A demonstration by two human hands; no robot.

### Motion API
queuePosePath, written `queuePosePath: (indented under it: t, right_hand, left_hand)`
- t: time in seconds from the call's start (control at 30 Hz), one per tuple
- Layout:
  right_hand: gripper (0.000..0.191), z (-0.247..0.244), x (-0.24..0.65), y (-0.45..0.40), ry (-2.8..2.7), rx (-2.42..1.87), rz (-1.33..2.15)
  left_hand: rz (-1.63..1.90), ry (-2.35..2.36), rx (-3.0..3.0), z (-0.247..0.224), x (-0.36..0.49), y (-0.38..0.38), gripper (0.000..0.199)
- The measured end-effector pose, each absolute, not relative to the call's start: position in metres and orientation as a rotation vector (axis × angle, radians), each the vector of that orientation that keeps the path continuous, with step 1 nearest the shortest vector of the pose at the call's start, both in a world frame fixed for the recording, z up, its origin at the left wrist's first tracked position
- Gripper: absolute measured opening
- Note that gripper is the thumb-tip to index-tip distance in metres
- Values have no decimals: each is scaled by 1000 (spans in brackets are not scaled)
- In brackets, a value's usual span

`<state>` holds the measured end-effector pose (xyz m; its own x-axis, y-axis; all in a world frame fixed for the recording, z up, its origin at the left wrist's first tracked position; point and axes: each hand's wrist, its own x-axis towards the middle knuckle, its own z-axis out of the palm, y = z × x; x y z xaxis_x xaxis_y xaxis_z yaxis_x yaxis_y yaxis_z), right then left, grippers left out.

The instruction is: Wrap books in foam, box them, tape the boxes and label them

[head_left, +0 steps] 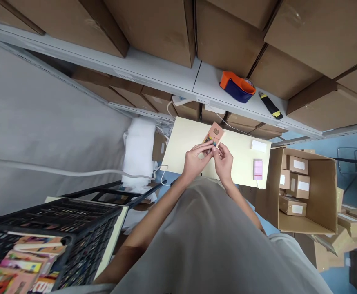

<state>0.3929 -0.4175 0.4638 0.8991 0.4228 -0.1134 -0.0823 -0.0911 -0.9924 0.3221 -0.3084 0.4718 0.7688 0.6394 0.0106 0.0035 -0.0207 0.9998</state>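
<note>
Over the pale tabletop [181, 143], both my hands are at a small peach-coloured printed pack [217, 130] with dark lettering and a multicoloured picture. Whether it is a flat box or a pouch I cannot tell. My left hand [197, 158] lies along its lower left part, fingers across its front. At the lower right edge, my right hand [223, 162] pinches it between thumb and fingers. The pack's bottom end is hidden behind my fingers, and its top end tilts to the upper right.
A phone [258, 169] and a white label-like piece [258, 145] lie at the table's right. The shelf holds an orange-and-blue tape dispenser [238, 86] and cutter [270, 105]. An open carton [321, 200] holds small boxes. A black crate [83, 218] with colourful packs stands lower left.
</note>
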Motion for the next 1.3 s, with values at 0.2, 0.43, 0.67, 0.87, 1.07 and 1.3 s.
queuePosePath:
  t: [0.2,0.43,0.67,0.87,1.07,1.3]
  right_hand:
    - [58,467,406,-430,-272,-1598,442]
    - [51,484,402,-434,-279,-1591,513]
    - [49,494,398,-435,-251,-1606,510]
    - [46,496,394,-436,-228,-1593,516]
    - [49,498,389,-436,-224,-1609,514]
    - [51,502,387,-437,-222,-1635,515]
  left_hand:
    - [574,633,1314,462,308,-271,35]
    - [564,708,1268,456,297,-249,31]
    - [575,653,1233,454,294,-248,27]
    - [486,674,1182,457,290,-244,38]
    - [491,639,1217,453,287,-242,36]
    - [487,638,1225,450,286,-243,35]
